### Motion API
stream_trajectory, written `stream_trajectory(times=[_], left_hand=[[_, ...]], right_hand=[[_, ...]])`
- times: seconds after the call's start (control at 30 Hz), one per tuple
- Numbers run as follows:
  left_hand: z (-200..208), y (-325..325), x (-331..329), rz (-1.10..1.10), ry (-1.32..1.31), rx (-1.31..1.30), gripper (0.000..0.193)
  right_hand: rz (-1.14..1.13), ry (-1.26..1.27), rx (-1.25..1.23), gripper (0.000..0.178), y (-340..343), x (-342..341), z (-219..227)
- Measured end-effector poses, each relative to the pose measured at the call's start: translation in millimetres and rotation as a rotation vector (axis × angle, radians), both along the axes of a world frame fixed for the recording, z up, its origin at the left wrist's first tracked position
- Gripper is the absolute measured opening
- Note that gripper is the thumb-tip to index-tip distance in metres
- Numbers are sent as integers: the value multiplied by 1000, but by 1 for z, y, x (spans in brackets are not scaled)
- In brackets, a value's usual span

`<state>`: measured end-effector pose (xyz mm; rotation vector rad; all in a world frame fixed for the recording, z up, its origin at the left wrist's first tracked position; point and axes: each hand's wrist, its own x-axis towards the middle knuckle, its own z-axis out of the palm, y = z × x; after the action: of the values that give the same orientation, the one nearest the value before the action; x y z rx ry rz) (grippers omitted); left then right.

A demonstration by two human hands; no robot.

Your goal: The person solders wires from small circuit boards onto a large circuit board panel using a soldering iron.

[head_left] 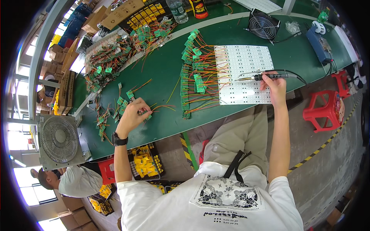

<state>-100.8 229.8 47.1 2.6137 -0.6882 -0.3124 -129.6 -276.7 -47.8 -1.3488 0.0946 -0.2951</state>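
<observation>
The right hand (274, 86), nearer the white panel (246, 57), grips a soldering iron (257, 77) lying left-to-right above it; the left hand (134, 114), well left, apparently pinches a small green board (149, 117).

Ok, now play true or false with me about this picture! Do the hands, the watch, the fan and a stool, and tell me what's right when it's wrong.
1. The right hand holds a soldering iron over the white board. True.
2. The left hand is on the white board. False: it is by the small green circuit boards.
3. A red stool stands on the floor at the right. True.
4. The black watch is on the right arm. False: it is on the left arm.
5. The black square fan is on the floor. False: it is on the green table.
</observation>
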Motion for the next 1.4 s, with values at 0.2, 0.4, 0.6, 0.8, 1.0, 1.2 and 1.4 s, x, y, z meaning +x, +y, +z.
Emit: stream_trajectory(times=[0.2,0.4,0.6,0.8,1.0,1.2,1.4], left_hand=[[-17,8,0,138,-204,-384,8],[-32,-1,2,342,36,-791,11],[-43,-27,8,292,64,-843,5],[-36,-43,4,332,221,-706,9],[-16,-65,-11,232,155,-667,24],[-7,-94,-19,60,-573,-417,21],[2,-129,-17,102,-641,-648,12]], right_hand=[[4,7,1,20,0,0,1],[9,12,-3,21,-1,-1,3],[9,-13,26,17,2,0,4],[11,-10,24,17,1,-1,6],[9,-11,35,19,0,-1,4],[17,-19,42,19,0,-2,5],[9,-21,45,18,0,-2,5]])
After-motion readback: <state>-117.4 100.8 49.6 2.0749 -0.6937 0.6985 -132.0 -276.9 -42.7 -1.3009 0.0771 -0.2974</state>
